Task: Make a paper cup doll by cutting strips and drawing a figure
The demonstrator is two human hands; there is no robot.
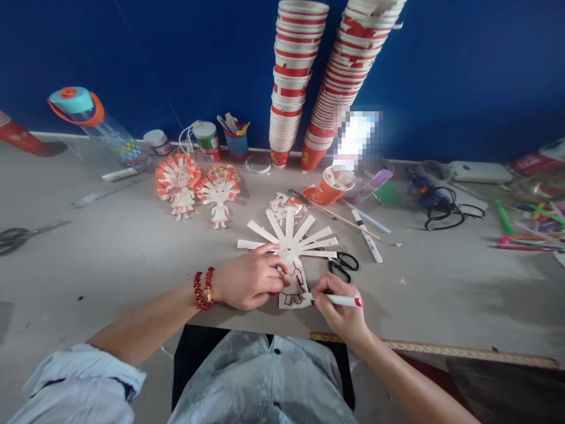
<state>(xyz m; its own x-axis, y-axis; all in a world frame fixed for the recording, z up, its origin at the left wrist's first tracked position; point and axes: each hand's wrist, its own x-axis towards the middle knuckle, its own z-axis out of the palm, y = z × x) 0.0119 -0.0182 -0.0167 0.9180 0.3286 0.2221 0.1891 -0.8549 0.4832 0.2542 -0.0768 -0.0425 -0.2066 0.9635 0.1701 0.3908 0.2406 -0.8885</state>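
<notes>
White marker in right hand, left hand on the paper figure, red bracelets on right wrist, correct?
Wrong side: the head view shows the red bracelets on the left wrist. Right hand holds the white marker, left hand on the paper figure.

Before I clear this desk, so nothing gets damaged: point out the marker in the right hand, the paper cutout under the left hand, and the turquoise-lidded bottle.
Marker [345, 300], head view: white barrel.
Paper cutout [291, 251], head view: hub of the strips.
Bottle [110, 134], head view: clear body.
</notes>
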